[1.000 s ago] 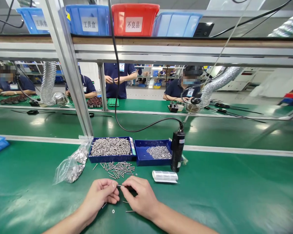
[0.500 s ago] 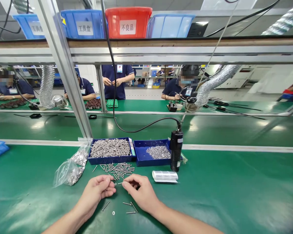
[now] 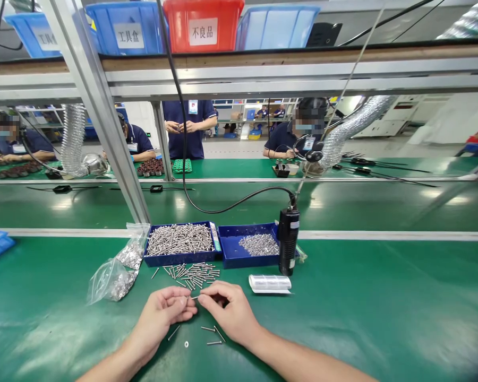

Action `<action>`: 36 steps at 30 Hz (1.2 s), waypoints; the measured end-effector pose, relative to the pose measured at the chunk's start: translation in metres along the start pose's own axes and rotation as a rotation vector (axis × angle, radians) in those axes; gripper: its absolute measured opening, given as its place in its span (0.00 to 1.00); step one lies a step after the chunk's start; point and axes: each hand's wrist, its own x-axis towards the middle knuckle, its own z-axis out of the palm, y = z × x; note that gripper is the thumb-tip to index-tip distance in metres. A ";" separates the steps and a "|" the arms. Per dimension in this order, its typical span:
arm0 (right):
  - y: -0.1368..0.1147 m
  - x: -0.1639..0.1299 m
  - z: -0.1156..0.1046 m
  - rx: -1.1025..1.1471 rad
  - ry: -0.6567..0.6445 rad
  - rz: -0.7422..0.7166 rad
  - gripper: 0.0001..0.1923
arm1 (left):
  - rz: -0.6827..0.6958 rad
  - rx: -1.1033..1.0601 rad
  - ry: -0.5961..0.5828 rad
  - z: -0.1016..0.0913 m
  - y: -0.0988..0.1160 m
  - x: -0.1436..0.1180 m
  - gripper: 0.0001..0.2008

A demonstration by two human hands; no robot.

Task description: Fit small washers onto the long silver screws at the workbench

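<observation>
My right hand point(image 3: 230, 309) pinches a thin metal screw point(image 3: 195, 297), whose shank points left. Close against it, my left hand point(image 3: 170, 307) has thumb and fingertips pressed together around a small washer, mostly hidden by the fingers. Screw tip and left fingertips meet, but I cannot tell whether the screw is through the washer. Beyond the hands lies a loose pile of screws point(image 3: 195, 275). Several single screws point(image 3: 214, 343) and one flat washer point(image 3: 186, 344) lie on the green mat point(image 3: 322, 329) nearer to me.
Behind the pile stand a blue tray of screws point(image 3: 179, 239) and a blue tray of small nuts or washers point(image 3: 233, 262). Bags of washers point(image 3: 121, 284) lie left. A black electric screwdriver point(image 3: 289, 241) hangs right, above a label roll point(image 3: 270, 284). Co-workers point(image 3: 295, 132) sit across.
My left hand has moved right, bringing the washer up to the screw's end. The right hand has hardly moved. The camera view has shifted slightly.
</observation>
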 end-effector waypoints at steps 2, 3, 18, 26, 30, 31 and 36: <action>0.000 0.000 0.000 0.004 0.000 0.008 0.08 | 0.019 0.023 -0.009 0.002 0.000 -0.001 0.24; -0.001 0.000 0.000 0.008 -0.001 0.011 0.08 | 0.028 0.034 -0.011 0.003 0.001 -0.002 0.24; 0.001 0.002 -0.002 0.038 -0.083 0.037 0.08 | 0.104 0.058 -0.050 0.008 0.005 -0.004 0.25; -0.002 0.002 -0.001 -0.006 -0.166 0.014 0.07 | 0.127 0.105 -0.054 0.006 0.003 -0.005 0.24; 0.000 0.002 -0.002 -0.026 -0.216 -0.039 0.08 | 0.119 0.143 -0.095 0.004 0.006 -0.007 0.22; 0.001 0.002 -0.003 -0.024 -0.235 -0.051 0.08 | 0.107 0.140 -0.116 0.004 0.007 -0.008 0.22; -0.001 0.002 -0.005 -0.008 -0.345 -0.125 0.10 | 0.041 0.031 -0.219 0.007 0.011 -0.016 0.17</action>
